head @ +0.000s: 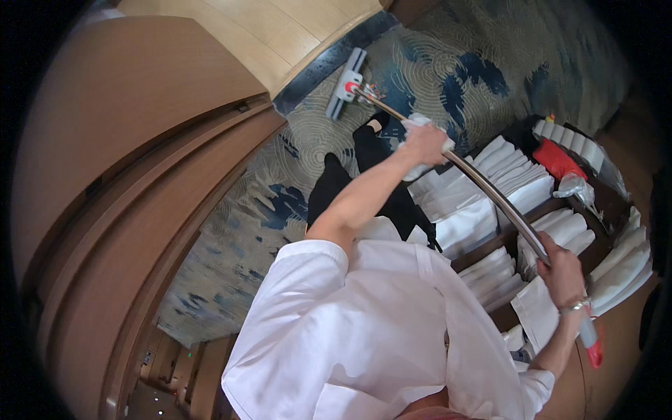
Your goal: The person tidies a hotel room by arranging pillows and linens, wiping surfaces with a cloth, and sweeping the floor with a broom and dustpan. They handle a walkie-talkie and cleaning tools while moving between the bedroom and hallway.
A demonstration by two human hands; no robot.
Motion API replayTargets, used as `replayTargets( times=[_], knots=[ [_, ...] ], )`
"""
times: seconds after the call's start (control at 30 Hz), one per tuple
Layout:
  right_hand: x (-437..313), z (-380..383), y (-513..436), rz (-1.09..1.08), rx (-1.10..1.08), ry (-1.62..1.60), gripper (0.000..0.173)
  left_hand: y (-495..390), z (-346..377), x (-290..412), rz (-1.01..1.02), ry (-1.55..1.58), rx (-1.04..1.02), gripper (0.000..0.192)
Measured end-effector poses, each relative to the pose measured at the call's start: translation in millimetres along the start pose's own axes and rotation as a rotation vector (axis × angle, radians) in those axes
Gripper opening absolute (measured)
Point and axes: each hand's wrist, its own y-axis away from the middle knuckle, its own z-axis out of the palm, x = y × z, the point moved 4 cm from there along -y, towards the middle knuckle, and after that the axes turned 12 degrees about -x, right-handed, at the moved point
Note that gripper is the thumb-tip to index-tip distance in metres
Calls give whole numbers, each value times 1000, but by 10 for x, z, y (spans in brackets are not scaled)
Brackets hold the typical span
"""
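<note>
A mop with a metal pole (491, 191) runs diagonally in front of my body. My left hand (426, 144) grips the pole partway down, with crumpled white material (418, 119), cloth or plastic, bunched around it. Higher on the pole, my right hand (560, 270) is closed near the handle, whose grey and red end (593, 344) sticks out past my wrist. The mop's flat grey head (346, 84) has a red joint and is over the carpet near a dark threshold strip (336, 60). Whether it touches the carpet is unclear.
A cart beside me on the right holds stacks of folded white linen (499, 173), a red bag or cloth (559, 158) and white rolls (569, 139). On the left stands a wooden door (131, 105). Light tiles (268, 31) lie beyond the threshold; patterned carpet (446, 68) surrounds my feet.
</note>
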Motion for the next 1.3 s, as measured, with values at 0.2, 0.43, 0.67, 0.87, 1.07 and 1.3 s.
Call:
replayTargets(
  times=[0.2,0.43,0.67,0.87,1.07,1.3],
  knots=[
    [-510,-873,256,-27,217,394,63,267,-192,-32,116,222,264,32],
    [-1346,-1386,-167,-297,892,1188,68,850,-553,-952,-173,282,290,40],
    [-3073,-1746,-713,-1148,1119,966,20,1567,-117,-2270,-572,707,782,45],
    [-3852,-969,-735,-2041,1162,483,14,3016,922,-4010,-943,700,1043,36],
    [-3317,-598,-2664,-994,530,189,14,4386,1323,-4860,-493,1522,1549,41],
    [-1523,863,-4124,-217,195,-60,23,4872,1233,-4986,-676,1506,1386,57]
  ],
)
